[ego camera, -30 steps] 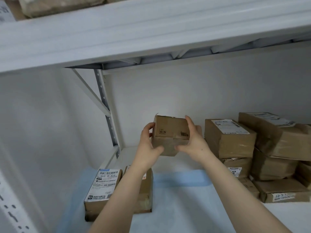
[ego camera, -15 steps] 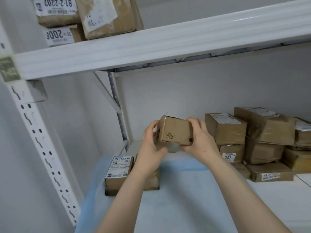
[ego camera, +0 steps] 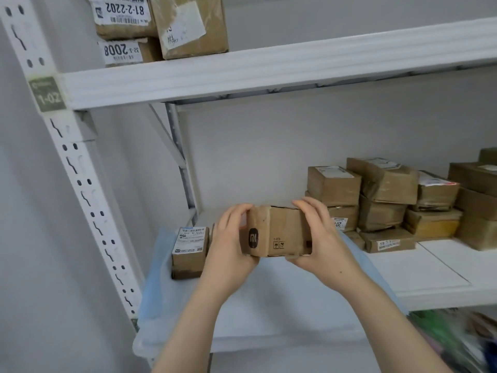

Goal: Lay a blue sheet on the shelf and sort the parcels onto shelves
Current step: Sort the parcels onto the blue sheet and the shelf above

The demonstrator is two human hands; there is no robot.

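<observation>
A small brown cardboard parcel [ego camera: 279,232] with a black logo on its left end hangs in the air over the middle shelf. My left hand [ego camera: 228,246] grips its left end and my right hand [ego camera: 322,238] grips its right end. Below it a pale blue sheet [ego camera: 172,300] covers the left part of the white shelf [ego camera: 435,275]. One labelled parcel [ego camera: 189,251] stands on the sheet at the left; a second one beside it is mostly hidden by my left hand.
Several brown parcels [ego camera: 384,200] are stacked at the back right of the same shelf. On the upper shelf [ego camera: 269,71], more labelled parcels [ego camera: 161,25] sit at the left. A white perforated upright [ego camera: 78,184] stands at the left. Blurred green things [ego camera: 451,337] lie below right.
The view has pulled back and lifted, bringing the upper shelf parcels into sight. Both hands have turned the held parcel so its logo end faces me and drawn it nearer.
</observation>
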